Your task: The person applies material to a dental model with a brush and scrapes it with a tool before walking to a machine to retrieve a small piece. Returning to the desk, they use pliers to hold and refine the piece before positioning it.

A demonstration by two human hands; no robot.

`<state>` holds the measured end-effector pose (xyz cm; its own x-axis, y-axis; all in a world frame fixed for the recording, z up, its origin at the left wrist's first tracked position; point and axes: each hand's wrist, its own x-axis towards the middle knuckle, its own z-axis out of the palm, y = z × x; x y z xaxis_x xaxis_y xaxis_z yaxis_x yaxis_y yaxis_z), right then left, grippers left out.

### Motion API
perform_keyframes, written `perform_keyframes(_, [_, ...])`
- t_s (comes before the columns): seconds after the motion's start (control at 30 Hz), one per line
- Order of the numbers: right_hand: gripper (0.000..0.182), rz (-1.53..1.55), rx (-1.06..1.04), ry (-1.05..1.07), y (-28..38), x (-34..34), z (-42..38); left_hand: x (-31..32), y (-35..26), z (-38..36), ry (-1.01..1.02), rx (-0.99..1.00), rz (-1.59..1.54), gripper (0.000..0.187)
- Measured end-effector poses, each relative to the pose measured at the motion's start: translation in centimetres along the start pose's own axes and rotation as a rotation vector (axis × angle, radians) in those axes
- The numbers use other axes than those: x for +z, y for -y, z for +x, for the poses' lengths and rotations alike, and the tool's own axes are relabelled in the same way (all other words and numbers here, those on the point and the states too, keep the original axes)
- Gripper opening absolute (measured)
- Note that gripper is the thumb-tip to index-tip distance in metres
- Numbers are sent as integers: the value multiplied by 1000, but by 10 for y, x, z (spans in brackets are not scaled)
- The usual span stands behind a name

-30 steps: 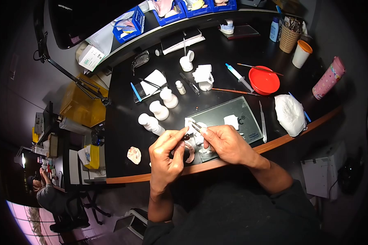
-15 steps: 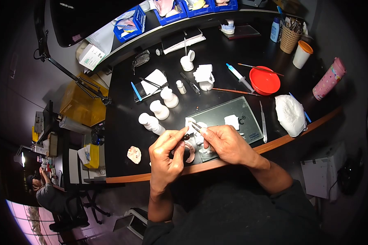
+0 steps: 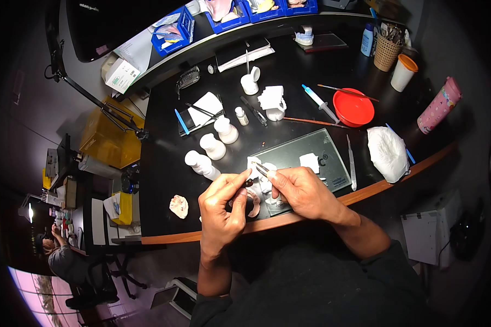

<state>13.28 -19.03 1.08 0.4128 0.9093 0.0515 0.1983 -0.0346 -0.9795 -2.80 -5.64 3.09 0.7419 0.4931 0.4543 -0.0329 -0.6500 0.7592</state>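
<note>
My left hand (image 3: 222, 207) is closed, thumb and forefinger pinching something small and dark (image 3: 249, 183) that I cannot identify. My right hand (image 3: 300, 191) grips a slim dark tool (image 3: 262, 169), whose tip points up and left toward my left fingertips. Behind and beneath the fingers are crumpled white pieces (image 3: 267, 184). A pinkish curved piece (image 3: 254, 203) lies between my hands near the table edge. The glass slab (image 3: 333, 158) with a white square (image 3: 310, 162) on it extends behind my right hand.
White bottles (image 3: 213, 147) stand left of my hands, near a pinkish cast (image 3: 179, 207). Tweezers (image 3: 352, 163), a white mound (image 3: 387, 154) and a red bowl (image 3: 353, 108) are at right. A syringe (image 3: 321, 103) lies behind. Another person (image 3: 65, 261) sits far left.
</note>
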Motion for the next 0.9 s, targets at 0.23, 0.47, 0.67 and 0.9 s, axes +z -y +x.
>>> perform_keyframes(0.23, [53, -14, -2, 0, 2, 0, 0, 0, 2, -1, -7, 5, -3, 38])
perform_keyframes(0.47, [51, 27, 38, 32, 1, -1, -1, 1, 2, -1, -13, 11, -4, 39])
perform_keyframes(0.67, [52, 72, 5, 21, 2, -2, -1, 1, 2, -1, -12, 8, -5, 39])
perform_keyframes(0.9, [48, 44, 39, 43, 4, -4, -1, 0, 2, -1, -11, 14, 3, 38])
